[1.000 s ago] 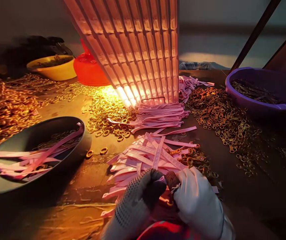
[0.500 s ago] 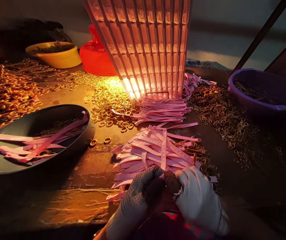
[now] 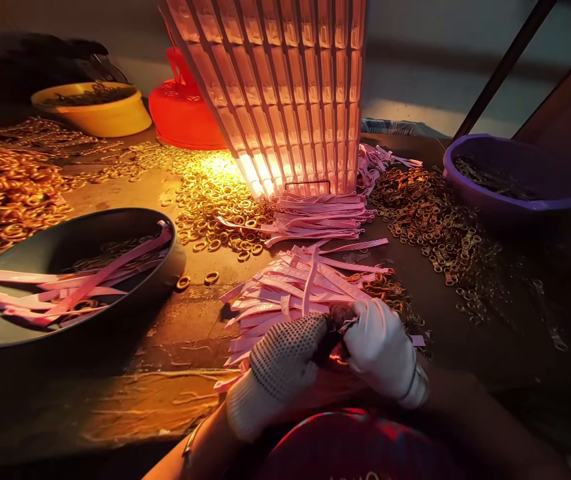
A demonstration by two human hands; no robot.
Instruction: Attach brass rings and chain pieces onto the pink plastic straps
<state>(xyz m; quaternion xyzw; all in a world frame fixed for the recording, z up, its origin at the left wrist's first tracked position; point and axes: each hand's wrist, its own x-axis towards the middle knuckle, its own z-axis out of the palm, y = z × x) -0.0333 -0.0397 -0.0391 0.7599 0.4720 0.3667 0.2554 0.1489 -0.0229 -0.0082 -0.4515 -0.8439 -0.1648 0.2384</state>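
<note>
Left hand in dotted white glove (image 3: 282,357), right hand in white glove (image 3: 380,350), tips close together, can't tell either grip's closure (contents hidden), flat pink straps (image 3: 275,287) just beyond, near front edge of brown bench (image 3: 165,360)

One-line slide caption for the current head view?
Gloved left hand and right hand meet beside pink straps, gold-coloured rings and purple basin beyond.

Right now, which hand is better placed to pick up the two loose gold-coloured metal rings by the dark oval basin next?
Left hand, probably: it's nearer the two rings and on their side. The right hand sits farther across. Caveat: both are together, possibly occupied.
</note>
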